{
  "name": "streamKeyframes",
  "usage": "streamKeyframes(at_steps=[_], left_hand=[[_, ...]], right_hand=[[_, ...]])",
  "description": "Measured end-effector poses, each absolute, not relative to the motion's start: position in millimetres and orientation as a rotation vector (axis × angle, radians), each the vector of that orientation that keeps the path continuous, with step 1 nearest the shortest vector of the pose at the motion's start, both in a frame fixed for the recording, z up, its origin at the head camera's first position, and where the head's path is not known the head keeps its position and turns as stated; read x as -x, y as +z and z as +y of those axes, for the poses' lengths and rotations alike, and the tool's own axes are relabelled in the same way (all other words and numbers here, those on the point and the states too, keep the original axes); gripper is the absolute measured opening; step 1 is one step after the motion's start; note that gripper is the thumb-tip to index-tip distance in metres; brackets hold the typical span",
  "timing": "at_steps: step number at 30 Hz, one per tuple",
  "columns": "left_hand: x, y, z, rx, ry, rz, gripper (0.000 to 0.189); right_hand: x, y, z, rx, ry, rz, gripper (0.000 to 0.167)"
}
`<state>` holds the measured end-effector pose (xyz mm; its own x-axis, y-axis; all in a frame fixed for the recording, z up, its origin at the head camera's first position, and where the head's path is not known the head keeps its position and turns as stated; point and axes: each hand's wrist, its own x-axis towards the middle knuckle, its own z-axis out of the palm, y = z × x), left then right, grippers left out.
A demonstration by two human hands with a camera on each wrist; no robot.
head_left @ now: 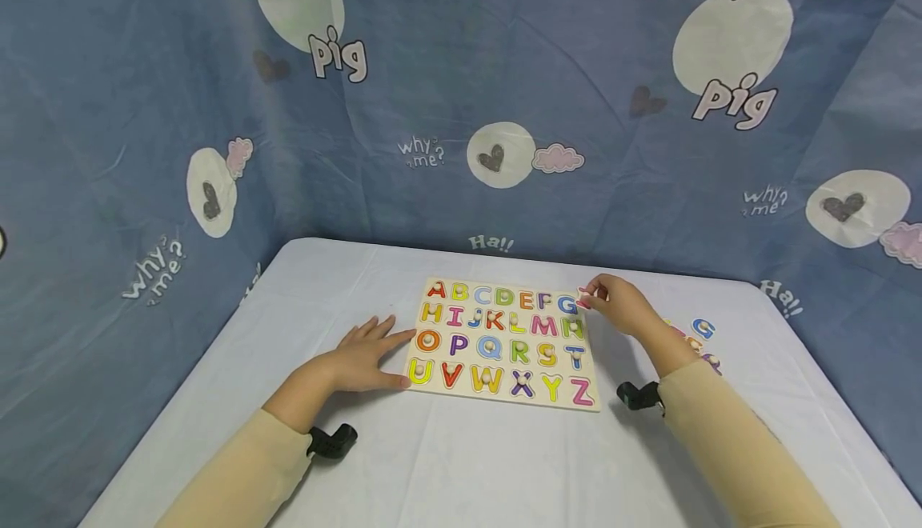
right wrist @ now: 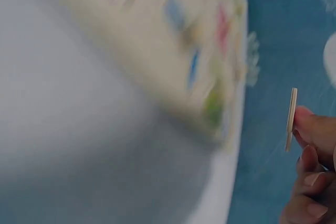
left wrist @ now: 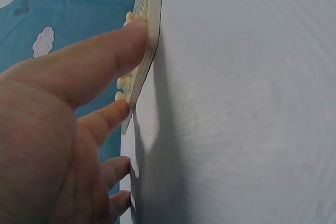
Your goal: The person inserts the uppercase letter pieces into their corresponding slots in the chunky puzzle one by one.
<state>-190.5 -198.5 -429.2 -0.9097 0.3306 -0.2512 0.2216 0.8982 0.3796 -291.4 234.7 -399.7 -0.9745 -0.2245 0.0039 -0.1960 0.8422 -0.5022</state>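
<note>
A wooden alphabet puzzle board lies on the white table, with many coloured letters bearing small round knobs. Spread at the board's left edge is my left hand, thumb and index finger touching that edge. In the left wrist view the thumb presses against the board's side. Above the board's upper right corner, my right hand pinches a pink letter piece. The right wrist view shows the letter piece edge-on, raised off the board; I cannot tell which letter it is.
Several loose letter pieces, among them a blue G, lie on the table right of the board, partly hidden by my right forearm. A blue curtain with printed pigs hangs behind the table.
</note>
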Motion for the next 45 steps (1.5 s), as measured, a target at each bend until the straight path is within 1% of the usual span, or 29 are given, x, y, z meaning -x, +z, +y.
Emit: streamKeyframes(at_steps=[5,14,23,27,34,39,45], left_hand=[[190.3,-430.4,-200.1,-0.415,0.498,2.757,0.089],[190.5,-428.3,-199.0,-0.409,0.511,2.749,0.088],[192.3,-430.7,-199.1,-0.393,0.491,2.750,0.089],[193.1,-431.7,-199.8,-0.393,0.494,2.749,0.089],[192.7,-430.0,-199.8,-0.401,0.501,2.744,0.088],[192.7,-431.3,-200.4,-0.411,0.505,2.748,0.088],[191.1,-430.0,-200.8,-0.414,0.520,2.746,0.087]], right_hand=[[282.6,-384.3,197.9,0.369,-0.854,2.927,0.020],[276.0,-374.2,132.9,0.523,-0.878,2.864,0.019],[279.4,-380.8,78.8,0.629,-0.836,2.773,0.016],[283.9,-388.4,62.7,0.665,-0.822,2.716,0.015],[293.0,-404.4,41.4,0.650,-0.684,2.714,0.015],[296.1,-415.2,34.7,0.625,-0.645,2.719,0.016],[295.6,-417.5,30.7,0.605,-0.615,2.737,0.016]])
